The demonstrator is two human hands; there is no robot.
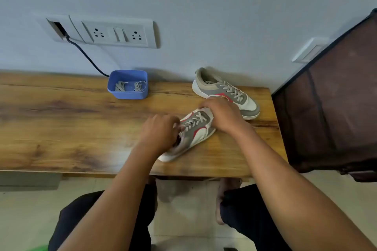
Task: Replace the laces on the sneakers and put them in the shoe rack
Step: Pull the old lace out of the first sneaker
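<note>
A grey, white and red sneaker (194, 134) lies on the wooden table (61, 120), toe pointing away to the right, grey laces threaded. My left hand (159, 132) curls over its collar and pinches at the lace ends near the top eyelets. My right hand (222, 113) grips the sneaker's toe from above and covers it. The second sneaker (226, 91) of the pair stands laced behind, close to the wall. A blue plastic box (128, 85) at the back holds two bundles of grey laces (130, 86).
A dark brown fabric-covered rack (330, 98) stands right of the table. On the wall is a socket panel (114, 31) with a black cable (87, 57) running down behind the box. My legs and bare feet are below the table's front edge.
</note>
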